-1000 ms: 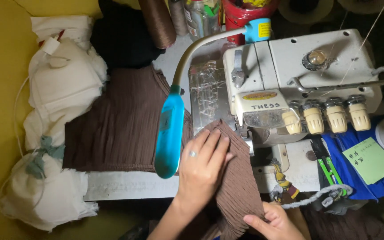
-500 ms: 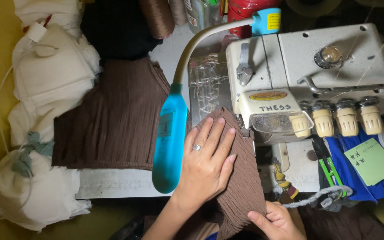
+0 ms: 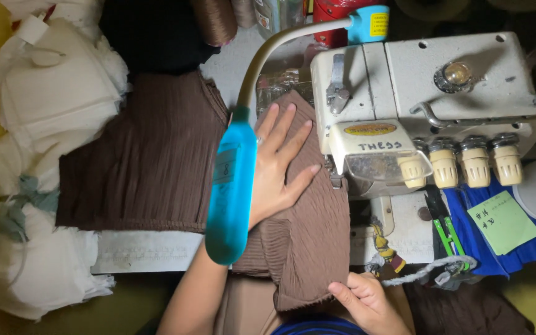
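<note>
Head view, looking straight down at a sewing bench: the left hand [image 3: 277,167] lies flat and fully open, fingers spread, palm pressed onto a piece of brown ribbed fabric [image 3: 308,239]; it grips nothing, it only holds the cloth down, with the fingertips pointing toward the back of the bench and lying just beside the left face of the machine. The right hand [image 3: 367,302] is low in the frame, near the person's body; its thumb and fingers are closed in a pinch on the near edge of the same brown fabric, where the cloth ends in a raw, slightly frayed hem. The fabric runs from under the left palm, beside the machine's sewing area, down over the bench edge to the right hand.

A white overlock sewing machine [image 3: 442,80] fills the upper right; four cream tension knobs [image 3: 460,162] stand in a row along its front. A turquoise lamp head [image 3: 231,192] on a grey gooseneck crosses over the left wrist and hides part of it. To the left of the lamp lies a stack of darker brown ribbed cloth [image 3: 147,155], flat on the table; beyond it, at the left edge, are bundles of white fabric [image 3: 51,93]. To the right of the machine, a green sticky note [image 3: 502,222] rests on blue cloth, and green-handled snips [image 3: 445,226] lie just beside it.
</note>
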